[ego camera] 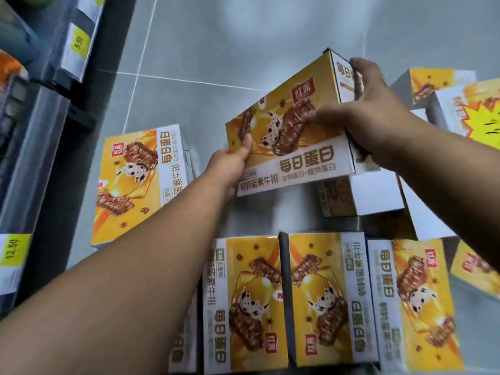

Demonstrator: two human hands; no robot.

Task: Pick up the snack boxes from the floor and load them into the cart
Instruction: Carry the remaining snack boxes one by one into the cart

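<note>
Box (273, 147) between grips (left (230, 169); right (378, 112))

Lifted box (289, 131): yellow-white carton, tilted, above floor (216, 50), left hand (230, 169) gripping near corner, right hand (373, 112) gripping far end. Left box (135, 185) flat on floor, apart. Three boxes (319, 301) in row, nearer. More boxes (443, 82) piled at right.

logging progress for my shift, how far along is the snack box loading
Done: hard to say; a row of three boxes sits packed side by side at the bottom, but no cart shows plainly. In hand: one snack box, tilted, gripped at its ends by the left hand and right hand. Left: a lone box flat on the grey floor, more boxes at right.
</note>
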